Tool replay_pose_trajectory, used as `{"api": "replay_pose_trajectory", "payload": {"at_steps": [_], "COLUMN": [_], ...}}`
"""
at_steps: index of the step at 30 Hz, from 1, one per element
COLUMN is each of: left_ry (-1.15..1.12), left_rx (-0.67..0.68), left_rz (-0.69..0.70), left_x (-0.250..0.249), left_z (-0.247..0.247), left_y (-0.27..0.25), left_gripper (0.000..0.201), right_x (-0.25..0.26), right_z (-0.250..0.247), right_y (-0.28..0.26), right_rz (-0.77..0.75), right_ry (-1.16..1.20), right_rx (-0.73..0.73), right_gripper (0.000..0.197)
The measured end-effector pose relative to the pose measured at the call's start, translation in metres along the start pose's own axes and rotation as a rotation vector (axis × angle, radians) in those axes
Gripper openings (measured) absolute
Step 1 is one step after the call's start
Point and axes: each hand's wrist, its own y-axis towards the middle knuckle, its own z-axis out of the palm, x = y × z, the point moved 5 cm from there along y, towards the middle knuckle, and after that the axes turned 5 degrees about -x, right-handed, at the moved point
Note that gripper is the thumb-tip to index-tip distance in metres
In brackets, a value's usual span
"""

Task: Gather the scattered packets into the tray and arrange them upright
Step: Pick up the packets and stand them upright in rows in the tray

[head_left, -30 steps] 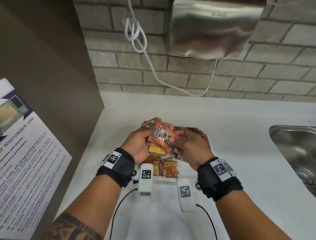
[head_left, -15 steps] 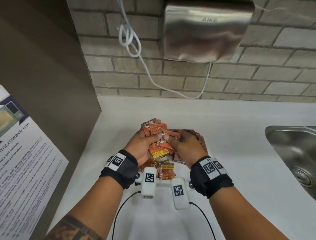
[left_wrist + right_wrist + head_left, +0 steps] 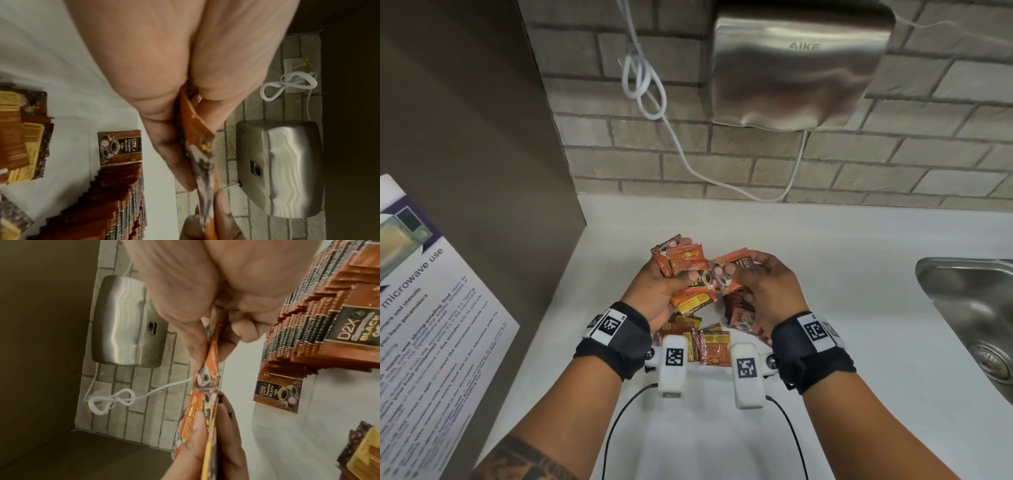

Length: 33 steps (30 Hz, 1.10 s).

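My left hand (image 3: pixel 671 284) grips a fanned bundle of orange-brown coffee packets (image 3: pixel 683 262) above the counter. My right hand (image 3: pixel 767 284) pinches one packet (image 3: pixel 732 274) whose left end overlaps that bundle. In the left wrist view the bundle (image 3: pixel 203 146) shows edge-on against the palm. The right wrist view has the pinched packet (image 3: pixel 207 381) between thumb and fingers. Below the hands a row of upright packets (image 3: pixel 743 310) stands, and loose packets (image 3: pixel 710 346) lie by the white tray's near rim (image 3: pixel 709 369). One packet (image 3: pixel 120 147) lies flat beside the row (image 3: pixel 123 203).
A steel hand dryer (image 3: pixel 798 65) hangs on the brick wall, with a looped white cable (image 3: pixel 643 85) beside it. A steel sink (image 3: pixel 976 315) is sunk in the counter at the right. A brown panel with a microwave notice (image 3: pixel 431 325) closes off the left side.
The hands met and pressed packets together, and now the right hand has drawn slightly to the right with one packet. The bundle in the left hand sits more fanned out.
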Motion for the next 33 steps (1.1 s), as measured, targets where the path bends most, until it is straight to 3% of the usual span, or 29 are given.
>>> {"api": "replay_pose_trajectory", "payload": {"at_steps": [3, 5, 10, 14, 16, 18, 20, 22, 25, 30, 33], "left_ry": [0.018, 0.038, 0.088, 0.111, 0.119, 0.124, 0.136, 0.147, 0.158, 0.358, 0.425], "left_rx": [-0.009, -0.003, 0.02, 0.036, 0.046, 0.048, 0.049, 0.041, 0.026, 0.069, 0.091], "left_rz": [-0.002, 0.015, 0.055, 0.073, 0.078, 0.088, 0.1, 0.103, 0.103, 0.15, 0.147], "left_x": [-0.001, -0.002, -0.003, -0.005, -0.006, -0.008, -0.008, -0.007, -0.005, -0.008, -0.009], "left_z": [-0.003, -0.003, -0.001, -0.002, -0.002, -0.001, 0.0, -0.001, -0.005, 0.0, 0.004], "left_y": [0.002, 0.003, 0.002, 0.0, -0.001, 0.0, 0.001, 0.002, 0.004, 0.007, 0.007], "left_gripper": [0.044, 0.046, 0.042, 0.039, 0.038, 0.038, 0.037, 0.04, 0.048, 0.056, 0.053], "right_x": [0.004, 0.005, 0.011, 0.019, 0.024, 0.028, 0.028, 0.022, 0.019, 0.019, 0.017], "right_z": [-0.001, 0.0, 0.004, 0.001, 0.003, 0.005, 0.014, 0.018, 0.016, 0.02, 0.02], "right_y": [0.0, -0.003, -0.009, -0.008, -0.009, -0.01, -0.016, -0.019, -0.018, -0.024, -0.026], "right_rz": [-0.053, -0.052, -0.055, -0.104, -0.084, -0.088, -0.126, -0.144, -0.112, 0.074, 0.094], "right_ry": [0.008, 0.072, 0.086, -0.066, -0.03, -0.078, -0.274, -0.36, -0.29, -0.524, -0.591], "right_rx": [-0.018, 0.01, 0.098, 0.074, 0.088, 0.139, 0.262, 0.31, 0.269, 0.488, 0.547], "right_gripper": [0.048, 0.033, 0.019, 0.027, 0.028, 0.025, 0.021, 0.037, 0.035, 0.052, 0.047]}}
